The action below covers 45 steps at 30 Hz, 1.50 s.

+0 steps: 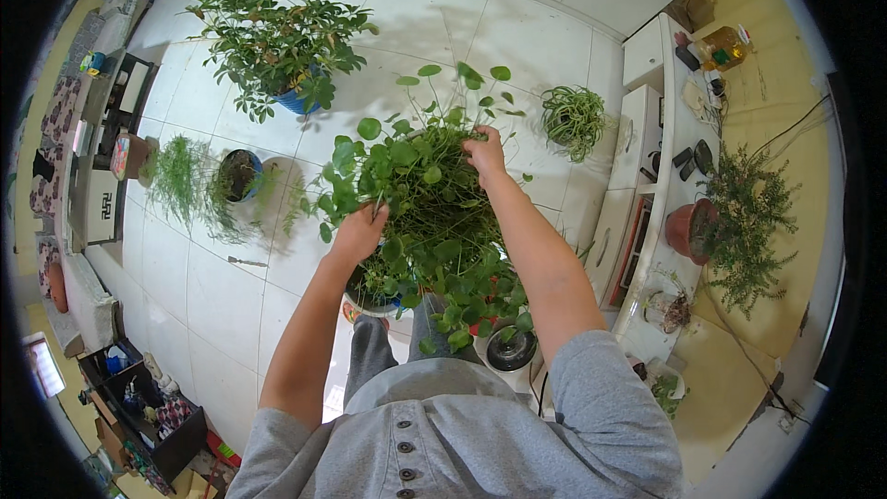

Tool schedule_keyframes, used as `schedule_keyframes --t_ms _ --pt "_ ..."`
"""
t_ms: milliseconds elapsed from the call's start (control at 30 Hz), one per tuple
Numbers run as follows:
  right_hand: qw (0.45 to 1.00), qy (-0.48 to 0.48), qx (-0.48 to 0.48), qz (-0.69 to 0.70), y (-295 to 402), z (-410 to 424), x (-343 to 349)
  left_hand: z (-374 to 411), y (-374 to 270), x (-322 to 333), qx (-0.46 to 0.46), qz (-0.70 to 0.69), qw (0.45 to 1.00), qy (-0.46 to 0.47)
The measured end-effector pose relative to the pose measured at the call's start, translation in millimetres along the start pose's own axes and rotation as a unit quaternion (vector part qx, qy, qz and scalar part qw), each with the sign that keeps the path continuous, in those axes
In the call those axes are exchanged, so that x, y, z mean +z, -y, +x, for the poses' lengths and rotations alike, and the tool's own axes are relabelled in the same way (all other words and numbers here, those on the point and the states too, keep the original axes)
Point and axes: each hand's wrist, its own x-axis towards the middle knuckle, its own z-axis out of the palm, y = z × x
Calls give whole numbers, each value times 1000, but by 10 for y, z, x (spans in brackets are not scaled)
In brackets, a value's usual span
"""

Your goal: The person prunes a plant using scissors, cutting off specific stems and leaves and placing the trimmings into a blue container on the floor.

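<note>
A large, bushy pennywort plant with round green leaves and tangled stems fills the space in front of me. At its left edge, my left hand has its fingers and thumb closed around some stems. A thin pale glint shows at those fingertips, too small to identify. My right hand reaches to the far right side of the plant, its fingertips pinching stems among the leaves. The foliage hides most of the plant's pot and parts of the fingers.
A schefflera in a blue pot, a feathery plant in a round pot and a spider plant stand on the tiled floor. Along the right runs a white cabinet bearing a terracotta pot and an oil bottle. A black round lid is near my legs.
</note>
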Motion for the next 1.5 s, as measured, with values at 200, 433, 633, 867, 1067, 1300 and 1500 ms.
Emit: schedule_keyframes --t_ms 200,433,633,867,1067,1300,1500 --pt "954 114 -100 -260 117 -178 -3 -297 344 218 24 2 1000 0" --pt "927 134 -86 -340 121 -221 132 -402 431 225 -25 -60 997 34" --pt "870 94 -163 -457 -22 -183 74 -412 581 282 -18 -70 997 14" --pt "815 120 -182 -537 -23 -268 124 -594 507 255 -6 -92 996 -2" --pt "820 151 -253 -490 -188 -363 24 -768 424 223 5 -103 995 -11" --pt "945 188 -95 -250 -330 -260 -10 -761 299 177 18 -138 990 -17" --pt "952 201 -113 -200 -476 -285 -147 -762 217 236 -8 -199 980 8"
